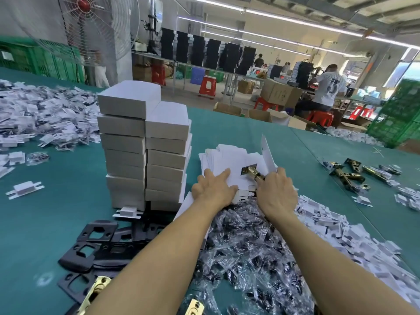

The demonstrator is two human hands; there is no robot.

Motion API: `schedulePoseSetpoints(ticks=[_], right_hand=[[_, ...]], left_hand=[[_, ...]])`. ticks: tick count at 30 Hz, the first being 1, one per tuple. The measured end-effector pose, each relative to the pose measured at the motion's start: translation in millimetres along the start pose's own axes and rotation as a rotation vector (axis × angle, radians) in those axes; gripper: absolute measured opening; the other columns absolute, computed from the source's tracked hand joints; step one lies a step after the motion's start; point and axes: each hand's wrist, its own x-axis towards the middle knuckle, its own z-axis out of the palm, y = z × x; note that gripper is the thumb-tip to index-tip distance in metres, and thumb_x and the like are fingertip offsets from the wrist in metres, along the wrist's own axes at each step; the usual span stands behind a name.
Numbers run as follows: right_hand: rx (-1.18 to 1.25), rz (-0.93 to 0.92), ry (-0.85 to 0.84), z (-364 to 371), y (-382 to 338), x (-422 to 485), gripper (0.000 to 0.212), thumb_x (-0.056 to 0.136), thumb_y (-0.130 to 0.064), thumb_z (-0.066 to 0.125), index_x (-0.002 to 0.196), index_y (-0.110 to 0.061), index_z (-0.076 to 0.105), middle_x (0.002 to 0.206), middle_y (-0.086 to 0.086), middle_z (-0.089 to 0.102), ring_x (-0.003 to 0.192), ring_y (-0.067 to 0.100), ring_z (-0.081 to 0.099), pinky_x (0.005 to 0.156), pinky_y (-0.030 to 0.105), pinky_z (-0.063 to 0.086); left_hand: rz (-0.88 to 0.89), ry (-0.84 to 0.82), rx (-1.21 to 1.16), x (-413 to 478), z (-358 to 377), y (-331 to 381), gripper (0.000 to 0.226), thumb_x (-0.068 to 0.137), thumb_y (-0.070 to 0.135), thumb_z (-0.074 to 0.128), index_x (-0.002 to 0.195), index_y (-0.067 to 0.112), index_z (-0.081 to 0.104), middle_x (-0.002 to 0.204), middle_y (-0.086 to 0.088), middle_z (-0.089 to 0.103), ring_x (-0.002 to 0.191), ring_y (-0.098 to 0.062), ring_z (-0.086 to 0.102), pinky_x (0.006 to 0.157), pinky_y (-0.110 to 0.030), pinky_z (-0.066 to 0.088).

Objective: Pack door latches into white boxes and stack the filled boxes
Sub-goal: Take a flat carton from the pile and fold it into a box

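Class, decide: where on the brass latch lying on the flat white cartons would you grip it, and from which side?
Grip the brass latch by its round barrel, coming from the near right, where the right hand holds it; its square faceplate points away to the left.

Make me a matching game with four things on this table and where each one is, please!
Things
1. closed white boxes
2. brass latch
3. black plates
4. flat unfolded boxes

Places
A. lying near the left forearm, at the near left
B. stacked in two tall piles
C. under the left hand
D. held by the right hand

Pairs: 1-B, 2-D, 3-A, 4-C
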Motion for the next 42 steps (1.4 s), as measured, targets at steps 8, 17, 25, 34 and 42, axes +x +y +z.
schedulePoseSetpoints(ticks=[8,17,25,34,42], right_hand=[[-0.064,-0.180,-0.052,19.0,-20.6,11.5,0.025,0.099,-0.035,0.056,0.106,-0.014,0.066,0.120,-0.001,0.055,0.113,0.028,0.047,0.086,0.044,0.040],[0.080,-0.191,-0.201,23.9,-15.4,-0.8,0.045,0.104,-0.039,0.036,0.125,-0.004,0.054,0.151,0.003,0.030,0.123,0.037,0.041,0.097,0.050,0.039],[0.262,-0.017,-0.106,10.0,-10.3,7.9,0.048,0.101,-0.021,0.036,0.146,-0.003,0.035,0.159,0.003,0.024,0.125,0.038,0.046,0.099,0.050,0.042],[0.628,0.303,0.135,-1.2,25.4,17.6,0.051,0.097,0.000,0.040,0.147,-0.010,0.042,0.143,0.014,0.043,0.123,0.034,0.048,0.098,0.044,0.043],[1.123,0.674,0.236,6.9,67.3,33.4,0.052,0.094,-0.009,0.055,0.145,-0.015,0.048,0.148,0.003,0.049,0.115,0.015,0.055,0.101,0.025,0.043]], left_hand=[[0.070,0.186,-0.018,-7.6,4.5,0.7,0.043,0.095,0.059,0.051,0.131,0.035,0.052,0.137,-0.004,0.027,0.122,-0.029,0.033,0.080,-0.042,0.036],[0.129,0.247,0.042,-9.8,-0.8,-0.3,0.039,0.100,0.052,0.042,0.126,0.026,0.054,0.130,-0.005,0.043,0.120,-0.028,0.040,0.088,-0.044,0.035],[0.134,0.156,0.066,-17.6,-16.1,4.0,0.042,0.100,0.049,0.043,0.133,0.023,0.052,0.136,-0.007,0.042,0.128,-0.028,0.036,0.098,-0.045,0.035],[0.155,0.075,0.114,-21.9,-18.6,2.2,0.048,0.100,0.048,0.041,0.141,0.024,0.045,0.143,-0.007,0.042,0.133,-0.029,0.036,0.102,-0.047,0.035],[0.151,0.016,0.091,-29.0,-11.3,-0.8,0.052,0.101,0.048,0.041,0.147,0.025,0.037,0.153,-0.004,0.032,0.140,-0.030,0.030,0.108,-0.052,0.032]])
